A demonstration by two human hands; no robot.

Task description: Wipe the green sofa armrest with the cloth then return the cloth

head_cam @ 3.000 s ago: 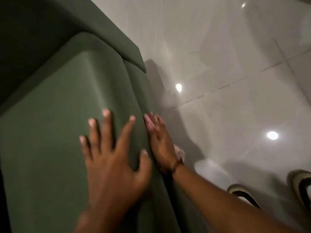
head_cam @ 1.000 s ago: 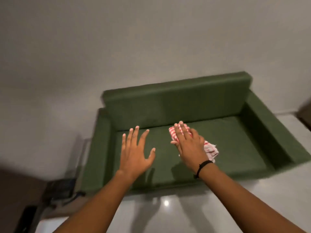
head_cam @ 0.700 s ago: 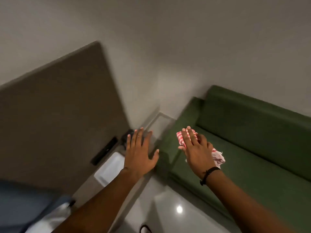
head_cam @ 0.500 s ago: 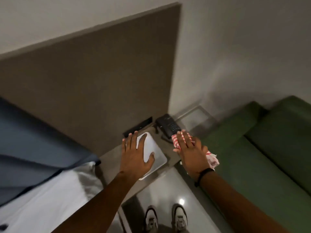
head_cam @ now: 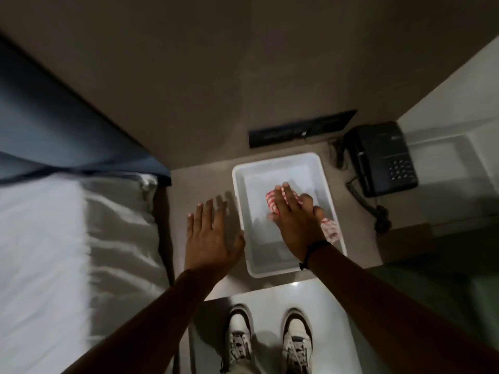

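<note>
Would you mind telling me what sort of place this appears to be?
Most likely a hotel room or a bedroom. A bed with white bedding stands beside a low bedside surface that carries a black corded desk phone and a white plastic tray, with glossy tiled floor underfoot.

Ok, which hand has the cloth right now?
The right hand, the one with the black wristband, presses the red-and-white striped cloth inside the white tray. The left hand is spread flat and empty beside the tray.
</note>
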